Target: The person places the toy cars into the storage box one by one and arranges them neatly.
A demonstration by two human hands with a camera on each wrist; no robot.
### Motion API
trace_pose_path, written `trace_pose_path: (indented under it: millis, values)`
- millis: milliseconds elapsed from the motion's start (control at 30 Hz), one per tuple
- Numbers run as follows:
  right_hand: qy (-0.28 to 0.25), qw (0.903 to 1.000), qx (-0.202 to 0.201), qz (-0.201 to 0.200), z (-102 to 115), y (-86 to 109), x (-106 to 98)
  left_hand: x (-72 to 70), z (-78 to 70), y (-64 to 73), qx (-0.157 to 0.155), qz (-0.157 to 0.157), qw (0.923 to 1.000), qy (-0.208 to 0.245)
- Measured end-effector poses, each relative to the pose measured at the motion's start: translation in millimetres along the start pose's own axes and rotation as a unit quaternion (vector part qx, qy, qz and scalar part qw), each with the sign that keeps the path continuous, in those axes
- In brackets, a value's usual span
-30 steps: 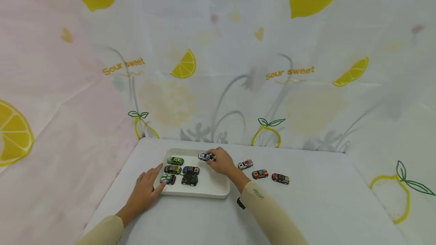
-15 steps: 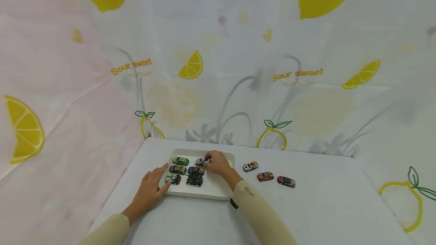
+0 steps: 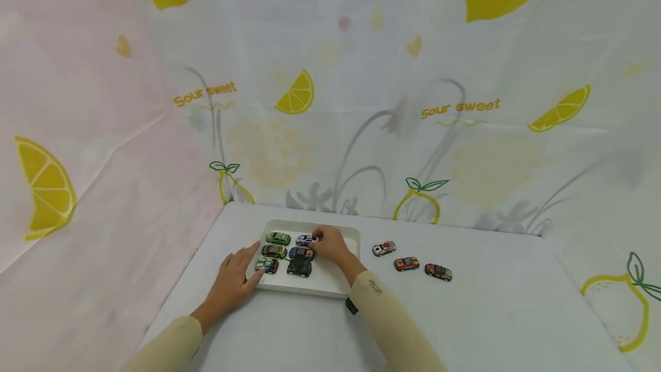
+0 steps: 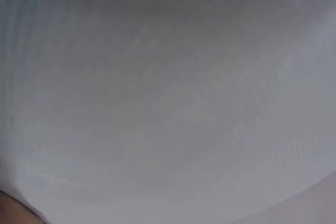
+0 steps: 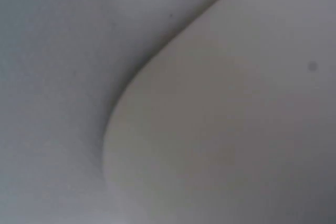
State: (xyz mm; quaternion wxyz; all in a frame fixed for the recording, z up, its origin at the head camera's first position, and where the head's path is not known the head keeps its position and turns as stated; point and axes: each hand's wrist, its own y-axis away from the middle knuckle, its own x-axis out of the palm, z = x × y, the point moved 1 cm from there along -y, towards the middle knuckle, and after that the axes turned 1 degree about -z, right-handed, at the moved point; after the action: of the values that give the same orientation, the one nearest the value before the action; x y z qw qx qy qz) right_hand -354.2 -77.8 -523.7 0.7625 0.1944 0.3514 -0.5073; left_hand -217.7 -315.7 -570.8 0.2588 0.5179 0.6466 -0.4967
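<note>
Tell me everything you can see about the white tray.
The white rectangular tray has rounded corners and a low raised rim, and looks plastic. It lies flat on the white table. Within it are six small, variously coloured toy cars, one pinched by the right hand. The left hand rests at the tray's left edge.

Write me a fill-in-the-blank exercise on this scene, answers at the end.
The right hand pinches a toy car whose body is mostly ____.
The left hand is at the ____ side of the tray.
The back-left car in the tray is mostly ____.
Outside the tray, the table bears ____ more cars.

Missing words: white; left; green; three.
</note>
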Motion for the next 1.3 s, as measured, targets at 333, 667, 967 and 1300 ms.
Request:
trace_pose_path:
  millis: [333,667,967,1300]
  values:
    - [-0.020,0.9997,0.002,-0.013,-5.9,-1.5,-1.5,-0.2,-3.0,-3.3,0.003,0.005,1.0000,-0.008]
    - [-0.044,0.9989,0.008,-0.017,-8.6,3.6,-0.2,-0.4,-6.5,-0.5,-0.002,0.009,0.9999,-0.004]
    - [-0.037,0.9991,0.014,-0.010,-9.8,5.6,-1.8,2.0,-9.0,0.8,-0.006,0.013,0.9999,0.000]
    - [0.005,0.9998,-0.018,0.006,-2.8,5.5,-9.2,4.1,2.4,-1.6,0.000,0.000,1.0000,-0.005]
